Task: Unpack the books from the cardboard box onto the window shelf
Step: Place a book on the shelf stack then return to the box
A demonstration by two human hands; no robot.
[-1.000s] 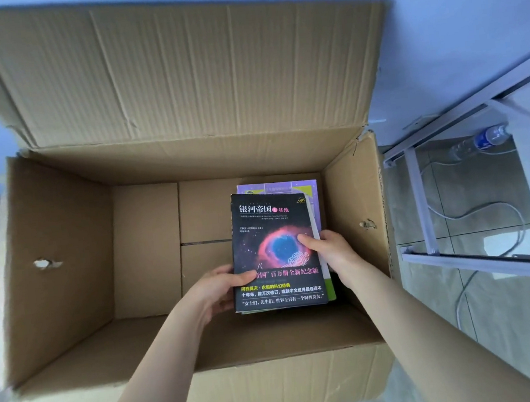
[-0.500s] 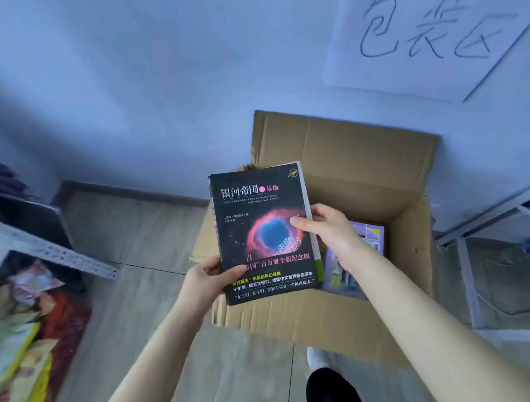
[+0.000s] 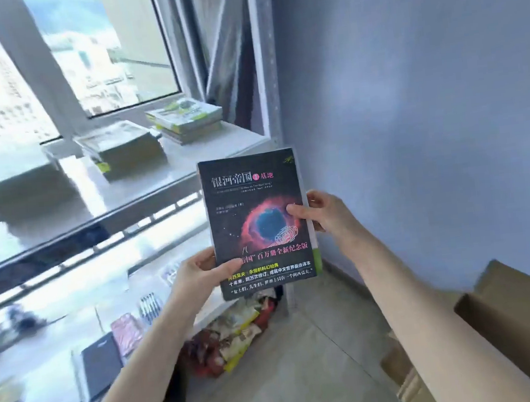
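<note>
I hold a black book (image 3: 255,215) with a pink and blue nebula on its cover, face up in mid-air, with at least one thinner book under it showing a green edge. My left hand (image 3: 196,273) grips the lower left edge, thumb on the cover. My right hand (image 3: 320,213) grips the right edge, thumb on the nebula. The window shelf (image 3: 156,176) lies beyond, carrying a stack of books (image 3: 188,119) at its far right and another stack (image 3: 124,147) left of it. The cardboard box (image 3: 511,315) shows at the lower right corner.
A lower shelf (image 3: 73,319) under the window shelf holds pens, a dark notebook and small items. A pile of colourful packets (image 3: 235,338) lies on the floor beneath it. A grey curtain (image 3: 224,41) hangs at the window's right. The blue wall is to the right.
The book has been lifted out of the box and carried to the left. The view has swung from the box to the window shelf. Both hands keep the same hold.
</note>
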